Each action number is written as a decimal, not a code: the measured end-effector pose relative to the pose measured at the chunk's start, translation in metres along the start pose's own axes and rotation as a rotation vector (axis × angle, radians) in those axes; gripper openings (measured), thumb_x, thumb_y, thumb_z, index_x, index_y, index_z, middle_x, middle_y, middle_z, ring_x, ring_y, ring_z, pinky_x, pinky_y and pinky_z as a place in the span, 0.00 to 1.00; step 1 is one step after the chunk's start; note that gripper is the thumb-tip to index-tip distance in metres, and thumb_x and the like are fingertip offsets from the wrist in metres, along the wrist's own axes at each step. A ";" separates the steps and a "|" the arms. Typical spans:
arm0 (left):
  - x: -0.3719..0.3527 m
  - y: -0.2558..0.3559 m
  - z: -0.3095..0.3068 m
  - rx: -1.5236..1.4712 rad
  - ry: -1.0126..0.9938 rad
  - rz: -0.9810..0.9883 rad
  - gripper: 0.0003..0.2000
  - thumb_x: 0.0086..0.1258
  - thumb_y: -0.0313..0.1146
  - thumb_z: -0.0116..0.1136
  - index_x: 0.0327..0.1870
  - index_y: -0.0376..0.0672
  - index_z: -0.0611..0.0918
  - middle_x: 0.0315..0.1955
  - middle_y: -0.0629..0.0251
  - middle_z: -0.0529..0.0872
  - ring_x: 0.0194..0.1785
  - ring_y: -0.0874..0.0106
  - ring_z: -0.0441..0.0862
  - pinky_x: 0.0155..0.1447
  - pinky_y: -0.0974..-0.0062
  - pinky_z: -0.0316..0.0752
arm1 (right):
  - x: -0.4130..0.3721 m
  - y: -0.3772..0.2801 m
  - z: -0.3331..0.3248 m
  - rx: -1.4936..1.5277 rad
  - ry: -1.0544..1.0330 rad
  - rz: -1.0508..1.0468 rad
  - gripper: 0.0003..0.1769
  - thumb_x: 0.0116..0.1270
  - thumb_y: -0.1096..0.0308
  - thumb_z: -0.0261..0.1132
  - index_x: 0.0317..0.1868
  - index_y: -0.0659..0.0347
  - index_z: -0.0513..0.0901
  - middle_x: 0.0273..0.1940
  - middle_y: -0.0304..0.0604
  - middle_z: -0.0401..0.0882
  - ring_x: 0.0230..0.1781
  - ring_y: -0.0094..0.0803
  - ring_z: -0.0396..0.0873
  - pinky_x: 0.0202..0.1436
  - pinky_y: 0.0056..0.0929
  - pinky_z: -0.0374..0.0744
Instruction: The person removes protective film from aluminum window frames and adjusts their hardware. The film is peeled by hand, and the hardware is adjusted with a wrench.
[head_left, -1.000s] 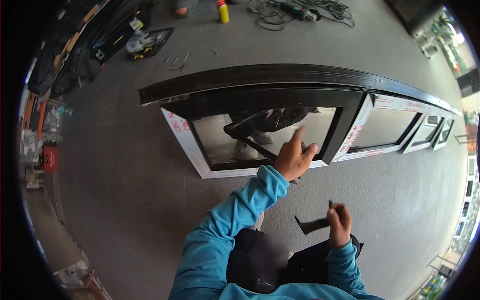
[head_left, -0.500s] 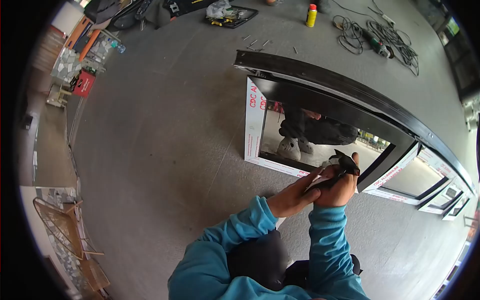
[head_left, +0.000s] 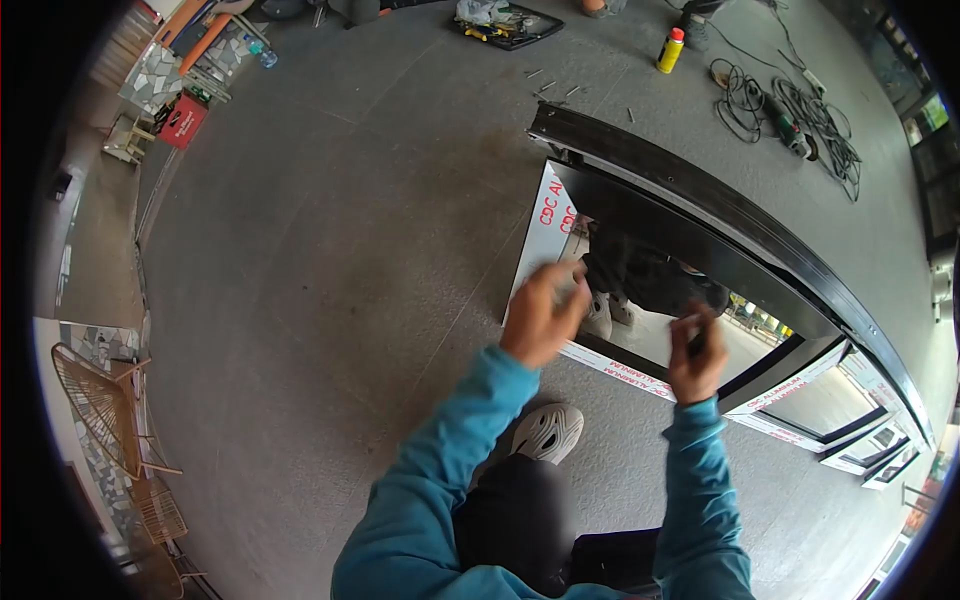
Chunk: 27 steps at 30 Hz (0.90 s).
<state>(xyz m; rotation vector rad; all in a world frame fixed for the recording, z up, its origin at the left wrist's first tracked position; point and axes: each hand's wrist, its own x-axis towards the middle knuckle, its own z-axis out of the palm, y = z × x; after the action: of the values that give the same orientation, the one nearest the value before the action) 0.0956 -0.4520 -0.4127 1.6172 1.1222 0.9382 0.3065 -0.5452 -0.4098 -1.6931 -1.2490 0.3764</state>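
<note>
My left hand is raised in front of the left part of a black-framed glass panel. Its fingers are bent and a little apart, somewhat blurred, with nothing visible in them. My right hand is further right, before the glass, its fingers curled round something dark that I cannot make out. White protective film with red lettering covers part of the frame. The glass reflects legs and shoes. Along the panel's top runs a long black rail.
Behind the rail lie a yellow spray can with a red cap, an angle grinder with coiled cable, and a black tray of tools. A red crate and a wicker chair stand at left. My shoe is below the panel.
My hands were together over a dark piece with some white on it; now they are apart, the left further left and up. The view has shifted, and my shoe shows.
</note>
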 end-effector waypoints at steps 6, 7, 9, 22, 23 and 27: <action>0.108 -0.016 -0.010 0.468 0.549 0.414 0.10 0.68 0.30 0.56 0.47 0.36 0.79 0.39 0.50 0.81 0.42 0.53 0.79 0.45 0.61 0.74 | 0.090 -0.020 -0.011 -0.720 0.114 -0.547 0.21 0.52 0.61 0.74 0.47 0.54 0.82 0.39 0.45 0.77 0.39 0.44 0.76 0.44 0.42 0.74; 0.113 -0.015 -0.007 0.417 0.574 0.355 0.10 0.68 0.30 0.56 0.46 0.36 0.79 0.39 0.50 0.81 0.42 0.52 0.79 0.45 0.61 0.74 | 0.091 -0.010 -0.007 -0.615 0.129 -0.559 0.23 0.49 0.59 0.75 0.45 0.55 0.82 0.39 0.44 0.76 0.41 0.44 0.74 0.45 0.42 0.72; 0.115 -0.021 -0.001 0.378 0.605 0.367 0.09 0.69 0.31 0.55 0.46 0.36 0.78 0.39 0.50 0.81 0.42 0.52 0.80 0.44 0.61 0.74 | 0.084 -0.003 0.000 -0.597 0.126 -0.507 0.23 0.49 0.59 0.75 0.46 0.55 0.81 0.39 0.45 0.76 0.40 0.44 0.74 0.44 0.42 0.72; 0.116 -0.025 0.013 0.371 0.721 0.391 0.07 0.70 0.30 0.54 0.42 0.36 0.80 0.36 0.53 0.82 0.40 0.54 0.81 0.41 0.62 0.76 | 0.082 -0.004 0.015 -0.460 0.205 -0.355 0.23 0.47 0.67 0.76 0.46 0.57 0.81 0.46 0.45 0.76 0.42 0.44 0.73 0.47 0.40 0.75; 0.117 -0.026 0.013 0.359 0.726 0.388 0.07 0.71 0.29 0.54 0.42 0.36 0.80 0.36 0.53 0.82 0.39 0.55 0.81 0.41 0.62 0.76 | 0.082 -0.004 0.015 -0.442 0.193 -0.327 0.22 0.47 0.67 0.76 0.44 0.57 0.81 0.46 0.45 0.76 0.42 0.44 0.73 0.46 0.40 0.75; 0.117 -0.028 0.013 0.377 0.719 0.404 0.07 0.71 0.29 0.53 0.42 0.36 0.80 0.35 0.53 0.81 0.38 0.55 0.81 0.39 0.62 0.76 | 0.084 -0.006 0.013 -0.437 0.164 -0.295 0.21 0.46 0.67 0.77 0.42 0.57 0.81 0.46 0.45 0.76 0.42 0.44 0.73 0.46 0.39 0.75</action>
<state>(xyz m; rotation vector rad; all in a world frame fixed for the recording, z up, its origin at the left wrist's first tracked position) 0.1347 -0.3390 -0.4341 1.9093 1.5474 1.7480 0.3298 -0.4668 -0.3875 -1.8145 -1.5037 -0.2258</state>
